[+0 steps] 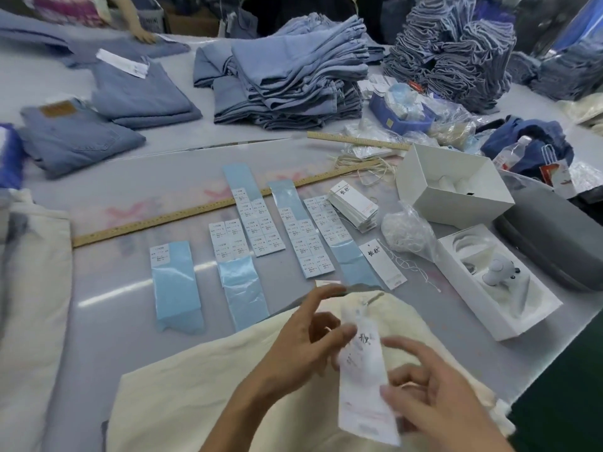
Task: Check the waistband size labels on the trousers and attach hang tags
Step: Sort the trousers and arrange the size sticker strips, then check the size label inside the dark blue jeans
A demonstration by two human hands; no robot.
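Head camera looks down at a table [107, 321] where cream trousers [208, 396] lie at the near edge. Above them the right hand [434, 402] pinches the lower part of a white hang tag [362, 386] between thumb and fingers. The left hand [300, 347] is half open, its fingertips touching the tag's upper edge. Beyond the trousers, blue strips with size stickers [251, 220] lie in rows beside a stack of tags [354, 208].

Left hand [303, 340]: raised, fingers spread and loosely bent, fingertips touching the upper edge of a tag
Right hand [434, 396]: fingers curled, grip pinching the tag's lower edge
Forearms: both bare, angled inward
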